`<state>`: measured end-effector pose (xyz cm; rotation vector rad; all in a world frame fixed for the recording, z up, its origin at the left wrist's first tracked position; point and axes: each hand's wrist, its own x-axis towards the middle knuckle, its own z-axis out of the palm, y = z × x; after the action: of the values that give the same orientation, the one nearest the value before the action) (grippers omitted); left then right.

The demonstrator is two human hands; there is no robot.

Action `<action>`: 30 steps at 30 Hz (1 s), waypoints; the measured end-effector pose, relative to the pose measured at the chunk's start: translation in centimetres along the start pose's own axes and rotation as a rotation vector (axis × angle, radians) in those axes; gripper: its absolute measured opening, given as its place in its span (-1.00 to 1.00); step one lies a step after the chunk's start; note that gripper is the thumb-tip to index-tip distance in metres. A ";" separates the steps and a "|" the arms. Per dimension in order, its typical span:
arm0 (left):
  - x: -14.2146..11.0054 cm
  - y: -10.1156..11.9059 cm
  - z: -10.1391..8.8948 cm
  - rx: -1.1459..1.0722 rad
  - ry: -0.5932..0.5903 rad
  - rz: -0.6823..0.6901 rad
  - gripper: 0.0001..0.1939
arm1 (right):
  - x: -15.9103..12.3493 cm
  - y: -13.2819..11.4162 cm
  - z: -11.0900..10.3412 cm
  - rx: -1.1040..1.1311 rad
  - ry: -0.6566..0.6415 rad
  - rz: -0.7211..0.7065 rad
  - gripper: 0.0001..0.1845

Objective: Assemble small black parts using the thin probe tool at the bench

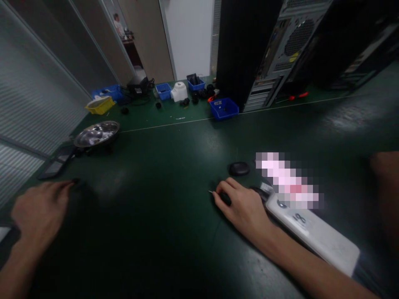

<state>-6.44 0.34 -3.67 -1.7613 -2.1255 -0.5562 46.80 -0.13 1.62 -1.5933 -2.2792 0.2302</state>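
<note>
My right hand (245, 205) lies on the dark green table (162, 216) with its fingers curled round a small black part; a thin metal tip sticks out to the left of the fingers. A black oval piece (239, 168) lies just beyond that hand. A long white device (314, 230) runs under and beside my right forearm. My left hand (40, 211) rests at the left, fingers loosely bent, fingertips touching a small black object (75, 181).
A round metal dish (97, 133) and flat dark phones (57, 162) sit at the left. Blue bins (223, 108), a yellow bin (99, 104), a white part (179, 91) and small black parts line the back. A computer tower (280, 54) stands behind.
</note>
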 end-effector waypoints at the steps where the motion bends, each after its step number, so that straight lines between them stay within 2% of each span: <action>1: 0.2 2.5 -0.7 0.058 -0.005 0.071 -0.64 | 0.0 0.0 0.0 0.001 0.003 -0.001 -0.79; 3: 0.3 8.6 -2.1 0.014 0.016 0.253 -0.67 | 0.0 0.1 0.1 0.003 0.010 -0.003 -0.80; 7: -1.4 20.9 -4.3 -0.345 0.036 0.659 -0.78 | 0.0 0.2 0.3 -0.002 0.020 -0.007 -0.80; 9: -2.6 25.4 -4.4 -0.473 0.016 0.784 -0.79 | 0.0 0.2 0.4 -0.015 0.028 -0.001 -0.80; 11: -3.5 28.3 -3.6 -0.557 -0.056 0.839 -0.77 | 0.0 0.2 0.5 -0.026 0.046 0.003 -0.82; 14: -4.1 30.2 -1.6 -0.715 -0.164 0.755 -0.83 | -0.1 0.1 0.6 -0.010 0.076 -0.006 -0.84; 17: -3.9 30.2 -0.4 -0.882 -0.263 0.664 -0.87 | -0.1 0.0 0.6 0.039 0.100 -0.029 -0.84; 20: -3.6 29.8 -0.2 -0.962 -0.345 0.595 -0.88 | -0.1 -0.1 0.6 0.079 0.089 -0.055 -0.84; 22: -3.6 29.7 -0.3 -0.988 -0.365 0.552 -0.82 | -0.1 -0.1 0.6 0.092 0.075 -0.062 -0.85; 25: -3.7 29.7 -0.2 -1.014 -0.354 0.561 -0.75 | -0.2 -0.2 0.7 0.114 0.068 -0.081 -0.86; 30: -3.8 29.5 0.3 -1.043 -0.319 0.603 -0.77 | -0.2 -0.2 1.0 0.169 0.066 -0.113 -0.86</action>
<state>23.26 1.99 -3.09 -3.0278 -1.3284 -1.4177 46.33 -0.31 0.75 -1.3640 -2.2265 0.3275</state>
